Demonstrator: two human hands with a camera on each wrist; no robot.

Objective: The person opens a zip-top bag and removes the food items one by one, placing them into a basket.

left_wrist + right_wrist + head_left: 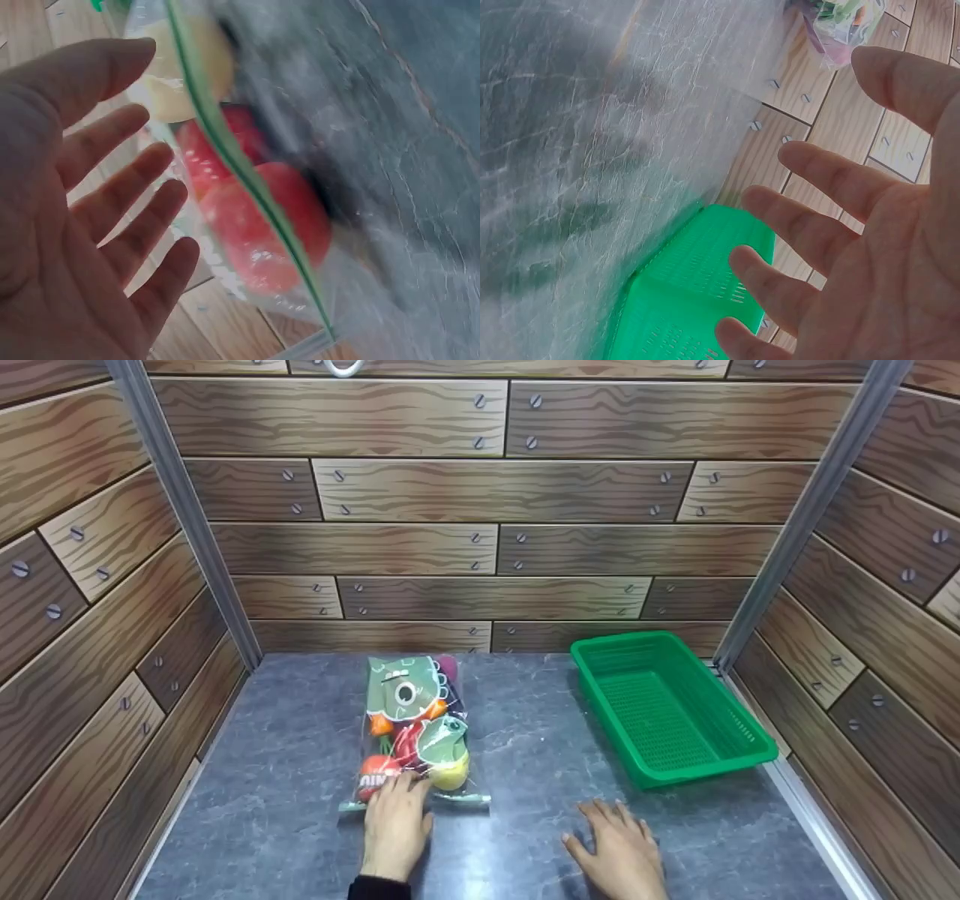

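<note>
On the grey tabletop lies a clear zip bag printed with green cartoon shapes, filled with colourful toy-like fruit and vegetables. Through the plastic show a red-orange round piece, a yellow one and orange bits. My left hand is at the bag's near end, fingertips over its lower edge. In the left wrist view its fingers are spread and relaxed beside the bag's green zip strip, holding nothing. My right hand hovers low over the table, fingers apart, nearest to the green basket.
The green plastic basket with perforated walls stands at the back right, slightly angled. Wood-patterned panels enclose the table at the back and both sides, with metal posts at the corners.
</note>
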